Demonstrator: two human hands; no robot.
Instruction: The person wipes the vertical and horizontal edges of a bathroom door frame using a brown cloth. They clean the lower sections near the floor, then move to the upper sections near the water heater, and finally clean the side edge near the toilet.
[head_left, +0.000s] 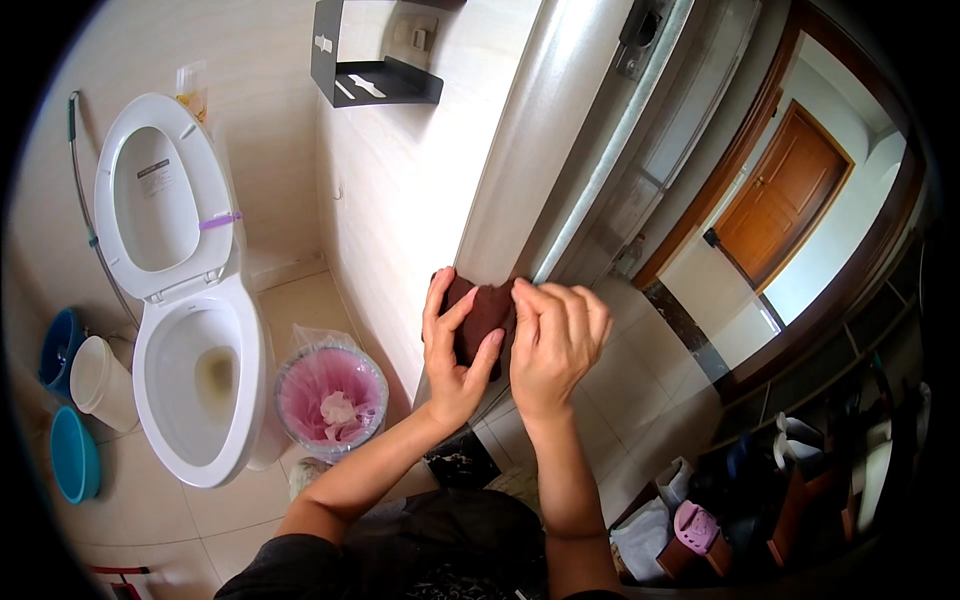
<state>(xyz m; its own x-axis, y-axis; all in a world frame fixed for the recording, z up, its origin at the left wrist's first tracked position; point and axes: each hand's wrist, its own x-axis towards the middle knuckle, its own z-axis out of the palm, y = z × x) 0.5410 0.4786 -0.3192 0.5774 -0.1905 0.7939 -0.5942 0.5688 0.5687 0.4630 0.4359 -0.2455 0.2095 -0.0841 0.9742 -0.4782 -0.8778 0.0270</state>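
A dark brown cloth (480, 319) lies folded against the lower visible part of a pale metal door frame (544, 127). My left hand (457, 352) presses it there from the left, thumb and fingers spread over the cloth. At the cloth's right edge my right hand (557, 341) pinches it between thumb and bent fingers. The frame's inner channel and a metal strike plate (631, 64) run up and to the right, above my hands. What my fingertips touch behind the cloth is hidden.
On the left stand a toilet (199, 382) with its lid raised, a lined waste bin (330, 397), and several buckets and basins, one a turquoise basin (75, 455). A black wall shelf (386, 82) juts out above. Shoes, including a pink clog (696, 526), fill a rack at lower right.
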